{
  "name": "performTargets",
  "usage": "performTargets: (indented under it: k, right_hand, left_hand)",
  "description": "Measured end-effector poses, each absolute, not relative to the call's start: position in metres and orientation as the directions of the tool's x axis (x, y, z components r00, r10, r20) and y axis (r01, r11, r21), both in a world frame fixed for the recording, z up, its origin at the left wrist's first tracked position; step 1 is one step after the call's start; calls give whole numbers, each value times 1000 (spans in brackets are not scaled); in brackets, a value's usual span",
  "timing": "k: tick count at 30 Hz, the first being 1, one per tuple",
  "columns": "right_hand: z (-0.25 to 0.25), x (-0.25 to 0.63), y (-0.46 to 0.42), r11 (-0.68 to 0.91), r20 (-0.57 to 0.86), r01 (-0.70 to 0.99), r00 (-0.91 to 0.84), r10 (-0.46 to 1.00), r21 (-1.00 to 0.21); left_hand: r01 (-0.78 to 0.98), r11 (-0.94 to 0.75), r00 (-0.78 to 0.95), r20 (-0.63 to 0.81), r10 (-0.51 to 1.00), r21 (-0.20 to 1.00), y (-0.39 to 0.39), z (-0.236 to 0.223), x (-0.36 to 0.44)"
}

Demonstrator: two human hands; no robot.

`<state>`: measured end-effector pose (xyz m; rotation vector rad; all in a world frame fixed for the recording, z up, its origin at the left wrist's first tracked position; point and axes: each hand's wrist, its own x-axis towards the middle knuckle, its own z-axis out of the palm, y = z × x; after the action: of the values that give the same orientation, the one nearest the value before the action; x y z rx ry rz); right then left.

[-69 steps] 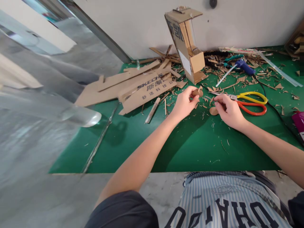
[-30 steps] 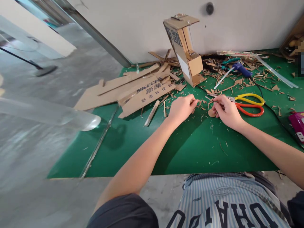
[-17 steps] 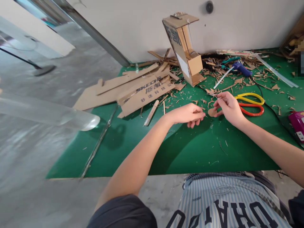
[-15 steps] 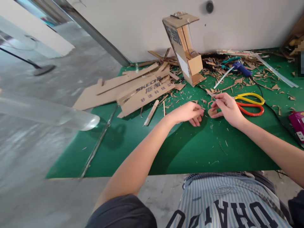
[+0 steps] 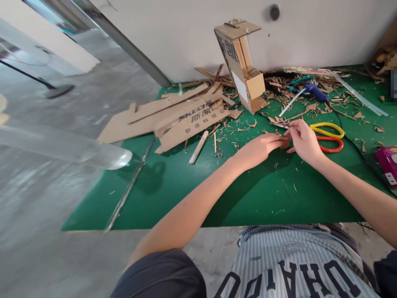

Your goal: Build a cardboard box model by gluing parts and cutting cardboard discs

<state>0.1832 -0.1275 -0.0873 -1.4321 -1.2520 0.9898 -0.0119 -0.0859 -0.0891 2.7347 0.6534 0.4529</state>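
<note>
My left hand (image 5: 263, 147) reaches right across the green mat (image 5: 186, 186), fingers pressed together, and its tips meet my right hand (image 5: 304, 140). A small round cardboard disc lay at that spot; my left fingertips now cover it. My right hand is curled, its fingers pinched together just above the meeting point. What they hold is hidden. It rests over the blades of the yellow and orange scissors (image 5: 328, 138).
Flat printed cardboard sheets (image 5: 186, 118) lie at the mat's left. A tall cardboard model (image 5: 243, 62) stands against the wall. Behind the scissors are a blue glue gun (image 5: 314, 91), its cable and many cardboard scraps. A magenta object (image 5: 387, 163) sits at the right edge.
My left hand has moved right from the scrap pile until its fingertips touch my right hand. The cardboard disc seen beside my right hand is now covered.
</note>
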Motion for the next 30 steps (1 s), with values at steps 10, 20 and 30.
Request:
performTargets:
  k: [10,20,30]
  right_hand:
    - [-93,190,-125,139,185,521,37,982,-842]
    - [-94,186,-129,338,357,482,-54,932,-809]
    - [-90,180,-142,500,455,520,-223,862,-693]
  left_hand:
    - [694,-652,679,25,734,305,-64,-92,-45]
    - [-65,-33,204,45,978,997,-69,-84,-24]
    - [-394,226,167,-172,971,891,-80,-73,-14]
